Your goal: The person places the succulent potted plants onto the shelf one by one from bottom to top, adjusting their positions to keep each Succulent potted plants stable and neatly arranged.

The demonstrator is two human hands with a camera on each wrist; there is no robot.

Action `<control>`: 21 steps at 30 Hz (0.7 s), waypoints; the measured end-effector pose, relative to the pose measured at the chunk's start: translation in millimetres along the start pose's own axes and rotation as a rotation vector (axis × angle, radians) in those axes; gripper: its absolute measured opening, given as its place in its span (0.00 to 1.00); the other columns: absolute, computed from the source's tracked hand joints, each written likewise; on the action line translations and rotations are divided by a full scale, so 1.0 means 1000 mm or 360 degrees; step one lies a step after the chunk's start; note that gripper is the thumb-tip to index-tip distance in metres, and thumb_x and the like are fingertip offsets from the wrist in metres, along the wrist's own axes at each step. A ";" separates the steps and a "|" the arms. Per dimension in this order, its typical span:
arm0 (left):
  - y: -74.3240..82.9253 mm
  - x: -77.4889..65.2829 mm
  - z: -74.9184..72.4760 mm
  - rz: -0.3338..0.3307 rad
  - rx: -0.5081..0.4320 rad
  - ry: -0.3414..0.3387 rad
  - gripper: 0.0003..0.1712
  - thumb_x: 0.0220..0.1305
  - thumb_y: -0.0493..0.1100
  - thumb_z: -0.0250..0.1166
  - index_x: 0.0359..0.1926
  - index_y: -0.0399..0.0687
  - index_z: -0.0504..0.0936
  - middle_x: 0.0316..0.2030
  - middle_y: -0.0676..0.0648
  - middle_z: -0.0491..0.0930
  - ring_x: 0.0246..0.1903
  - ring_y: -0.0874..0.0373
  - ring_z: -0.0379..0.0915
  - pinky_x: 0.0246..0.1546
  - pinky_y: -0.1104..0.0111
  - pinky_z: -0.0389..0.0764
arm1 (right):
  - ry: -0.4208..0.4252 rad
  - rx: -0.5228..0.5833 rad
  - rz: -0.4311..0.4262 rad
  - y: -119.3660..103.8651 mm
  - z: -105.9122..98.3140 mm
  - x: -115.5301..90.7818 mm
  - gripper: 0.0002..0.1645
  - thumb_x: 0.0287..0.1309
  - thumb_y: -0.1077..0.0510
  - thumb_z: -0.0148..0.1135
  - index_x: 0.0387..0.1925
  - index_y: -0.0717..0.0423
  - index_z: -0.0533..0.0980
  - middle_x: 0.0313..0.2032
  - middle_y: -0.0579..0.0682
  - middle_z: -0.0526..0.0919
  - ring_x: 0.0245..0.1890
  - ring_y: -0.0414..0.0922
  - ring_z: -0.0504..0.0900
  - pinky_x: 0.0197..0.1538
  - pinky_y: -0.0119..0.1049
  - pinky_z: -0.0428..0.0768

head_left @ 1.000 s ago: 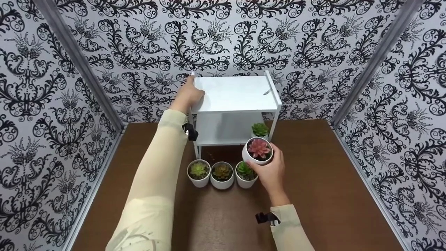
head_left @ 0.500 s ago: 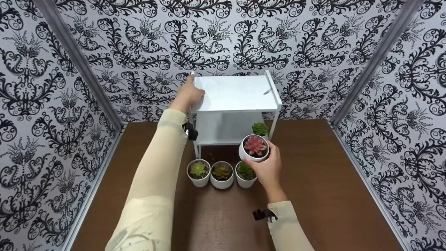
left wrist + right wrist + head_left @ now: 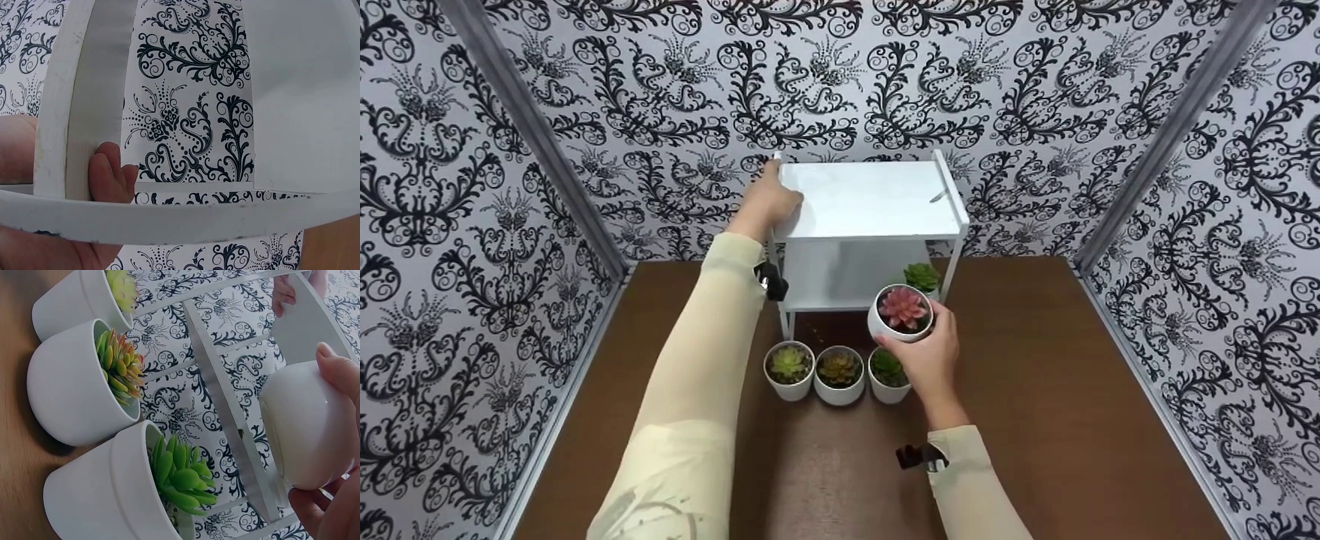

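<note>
My right hand [image 3: 931,364] holds a white pot with a red succulent [image 3: 901,309] in the air before the lower board of a small white shelf [image 3: 870,202]. In the right wrist view, thumb and fingers clasp the round pot [image 3: 312,424]. My left hand [image 3: 769,202] grips the shelf's left side. Its fingers [image 3: 109,177] curl round the side rail [image 3: 56,112] in the left wrist view. Behind the held pot, a green succulent [image 3: 921,276] stands at the lower board's right end, its pot mostly hidden.
On the brown table [image 3: 1050,390], in front of the shelf, stands a row of potted succulents: yellow-green [image 3: 789,367], orange-brown [image 3: 840,373] and green [image 3: 888,375]. My right hand partly covers the green one. Patterned walls [image 3: 825,82] enclose the table's back and sides.
My right hand has carried the red succulent slightly leftward and up, toward the lower board. The left hand keeps its grip on the shelf.
</note>
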State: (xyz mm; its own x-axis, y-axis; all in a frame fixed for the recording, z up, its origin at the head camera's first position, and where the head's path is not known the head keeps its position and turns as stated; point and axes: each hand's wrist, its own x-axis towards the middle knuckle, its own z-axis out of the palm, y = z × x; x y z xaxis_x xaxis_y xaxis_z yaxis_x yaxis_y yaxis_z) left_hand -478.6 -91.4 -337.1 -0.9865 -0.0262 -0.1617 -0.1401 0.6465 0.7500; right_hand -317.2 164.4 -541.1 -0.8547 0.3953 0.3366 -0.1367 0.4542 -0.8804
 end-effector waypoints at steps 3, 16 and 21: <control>0.000 0.000 0.000 0.0006 -0.0005 -0.0004 0.53 0.73 0.43 0.59 0.87 0.61 0.38 0.84 0.39 0.54 0.82 0.41 0.55 0.83 0.46 0.59 | 0.0038 -0.0007 0.0003 0.000 0.003 0.000 0.61 0.26 0.49 0.94 0.65 0.59 0.74 0.62 0.57 0.79 0.66 0.56 0.78 0.71 0.53 0.75; 0.000 0.004 -0.001 0.0017 0.0082 0.0018 0.51 0.74 0.45 0.58 0.87 0.58 0.38 0.83 0.36 0.56 0.81 0.39 0.56 0.83 0.47 0.59 | 0.0106 0.0028 -0.0047 -0.003 0.014 0.001 0.60 0.25 0.47 0.95 0.64 0.58 0.74 0.61 0.57 0.80 0.64 0.57 0.79 0.69 0.52 0.77; -0.001 0.003 0.001 0.0015 0.0053 0.0024 0.51 0.74 0.45 0.59 0.87 0.59 0.39 0.84 0.37 0.55 0.81 0.39 0.55 0.83 0.45 0.59 | 0.0104 0.0008 -0.0041 -0.002 0.016 0.003 0.62 0.26 0.47 0.95 0.65 0.58 0.74 0.63 0.58 0.79 0.66 0.57 0.78 0.70 0.53 0.77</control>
State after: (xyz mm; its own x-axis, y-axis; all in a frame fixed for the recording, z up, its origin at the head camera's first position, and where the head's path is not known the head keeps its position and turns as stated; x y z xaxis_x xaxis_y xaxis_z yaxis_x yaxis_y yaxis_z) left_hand -481.5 -91.2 -338.6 -0.9890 -0.0312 -0.1449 -0.1281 0.6717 0.7296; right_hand -327.1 151.9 -543.8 -0.8165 0.4346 0.3802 -0.1610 0.4610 -0.8727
